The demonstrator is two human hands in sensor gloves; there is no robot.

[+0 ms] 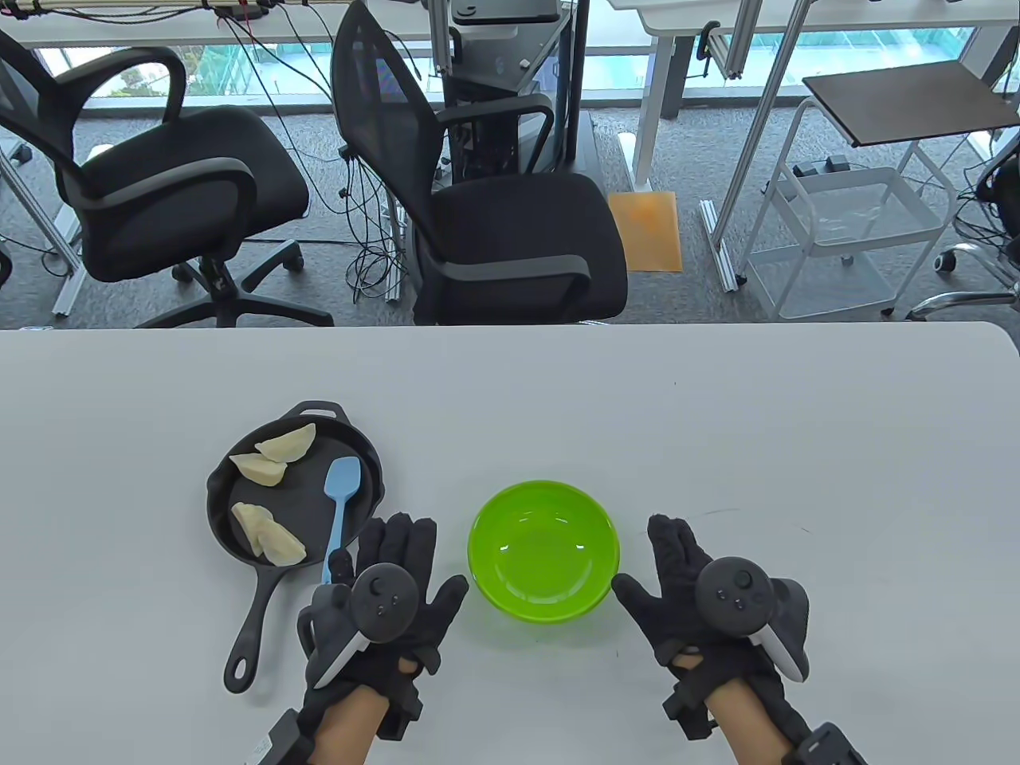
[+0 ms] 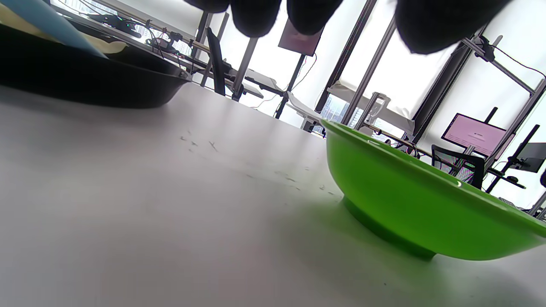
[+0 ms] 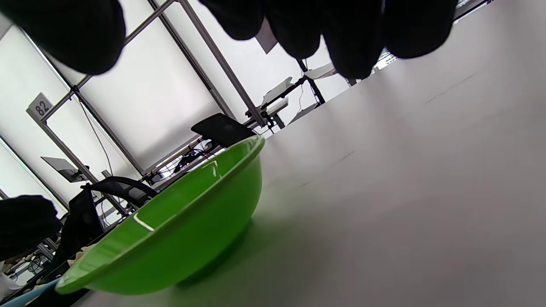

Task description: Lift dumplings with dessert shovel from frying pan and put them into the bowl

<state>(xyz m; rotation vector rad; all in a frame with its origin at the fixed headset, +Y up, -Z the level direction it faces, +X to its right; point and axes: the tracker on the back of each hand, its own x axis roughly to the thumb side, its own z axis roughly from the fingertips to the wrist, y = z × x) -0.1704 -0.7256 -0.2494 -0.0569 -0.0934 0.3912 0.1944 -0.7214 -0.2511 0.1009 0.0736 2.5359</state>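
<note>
Fingers of both gloved hands lie straight and spread, holding nothing. Left hand [image 1: 390, 594] sits flat near the table's front edge, between the frying pan's handle and the bowl; right hand [image 1: 713, 594] rests on the bowl's other side, apart from it.

Green bowl [image 1: 544, 550] stands upright between the hands and appears empty. Just beyond the left fingertips, the blue dessert shovel [image 1: 341, 498] lies in the black frying pan [image 1: 299, 486], blade on the pan floor, handle slanting over the near rim toward the left hand. Four dumplings [image 1: 267, 498] sit in the pan, two at the far side, two nearer the handle. No transfer has begun.

Risks, as judged: the shovel rests loosely on the rim, so a careless pickup could tip it out or drag its blade into the dumplings. Paired dumplings touch and may lift together, or slide off the small blade.

Shovel's handle end is hidden behind the left hand. Wrist views show only fingertips, bowl wall and pan rim.
</note>
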